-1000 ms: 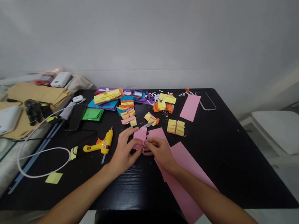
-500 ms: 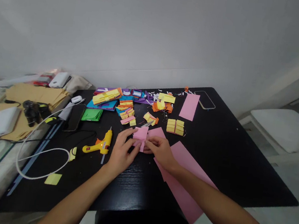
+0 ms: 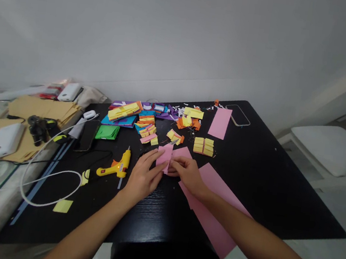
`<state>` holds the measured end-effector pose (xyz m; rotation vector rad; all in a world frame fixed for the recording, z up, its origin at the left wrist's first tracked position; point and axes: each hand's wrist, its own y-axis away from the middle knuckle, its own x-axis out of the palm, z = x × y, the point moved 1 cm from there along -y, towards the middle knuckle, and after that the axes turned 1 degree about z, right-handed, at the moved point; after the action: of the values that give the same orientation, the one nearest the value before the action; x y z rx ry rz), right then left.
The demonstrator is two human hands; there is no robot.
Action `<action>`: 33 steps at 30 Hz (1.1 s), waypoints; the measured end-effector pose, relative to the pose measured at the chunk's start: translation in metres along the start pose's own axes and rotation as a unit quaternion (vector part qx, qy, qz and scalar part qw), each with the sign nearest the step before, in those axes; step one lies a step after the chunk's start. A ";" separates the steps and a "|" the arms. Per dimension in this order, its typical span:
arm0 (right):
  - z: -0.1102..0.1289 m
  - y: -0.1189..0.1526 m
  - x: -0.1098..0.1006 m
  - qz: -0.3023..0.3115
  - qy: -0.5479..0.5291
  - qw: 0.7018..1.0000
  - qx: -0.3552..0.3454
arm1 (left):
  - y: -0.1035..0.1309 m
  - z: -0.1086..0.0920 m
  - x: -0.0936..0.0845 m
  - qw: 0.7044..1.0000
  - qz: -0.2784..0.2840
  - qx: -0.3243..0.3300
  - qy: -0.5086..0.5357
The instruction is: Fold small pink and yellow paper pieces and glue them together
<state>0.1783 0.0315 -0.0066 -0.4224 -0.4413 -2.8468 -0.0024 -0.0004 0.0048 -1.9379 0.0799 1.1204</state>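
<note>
A small folded piece of pink paper (image 3: 164, 155) is held between both hands above the black table. My left hand (image 3: 144, 176) grips its left side, fingers along the edge. At its right edge, my right hand (image 3: 188, 174) pinches the paper with thumb and forefinger. Larger pink sheets (image 3: 212, 214) lie under my right forearm and reach over the table's front edge. Just behind the paper are scissors (image 3: 174, 141), partly hidden, beside a yellow and orange paper strip (image 3: 175, 136). A yellow glue gun (image 3: 115, 167) lies left of my left hand, its small light glowing.
Stacks of yellow strips (image 3: 203, 146), a pink sheet (image 3: 220, 123) and a clear phone case (image 3: 238, 116) lie at the back right. Green paper (image 3: 107, 132), a dark phone (image 3: 87, 135) and a looped white cable (image 3: 49, 206) are at left. A white stool (image 3: 323, 146) stands at right.
My left hand has shifted, its fingers now lying flatter along the pink paper's left side. The paper has turned slightly and moved a little right. My right hand keeps its pinch.
</note>
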 end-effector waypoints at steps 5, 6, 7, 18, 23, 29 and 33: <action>0.000 -0.001 -0.001 0.005 -0.001 1.000 0.003 | -0.001 0.001 -0.003 1.000 0.019 -0.001 0.006; 0.000 -0.001 -0.001 0.005 0.000 1.000 0.003 | -0.001 0.002 -0.003 1.000 0.022 -0.003 0.009; -0.001 -0.001 -0.001 0.006 0.000 1.000 0.003 | -0.001 0.002 -0.003 1.000 0.023 -0.007 0.012; 0.001 -0.001 -0.002 0.019 -0.012 1.000 0.005 | -0.001 0.001 -0.005 0.999 0.027 -0.021 0.033; -0.001 -0.001 -0.003 0.011 0.005 1.000 -0.019 | -0.001 0.000 -0.009 0.985 -0.023 -0.122 0.117; 0.000 0.007 0.001 -0.011 0.099 0.987 -0.127 | -0.001 0.006 0.006 0.822 -0.044 -0.396 0.406; 0.004 0.010 0.003 -0.009 0.152 0.978 -0.141 | -0.008 0.001 0.010 0.769 0.042 -0.426 0.475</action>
<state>0.1796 0.0225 0.0001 -0.0255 0.0176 -2.9287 0.0063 0.0086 0.0019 -3.1943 0.2319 0.0271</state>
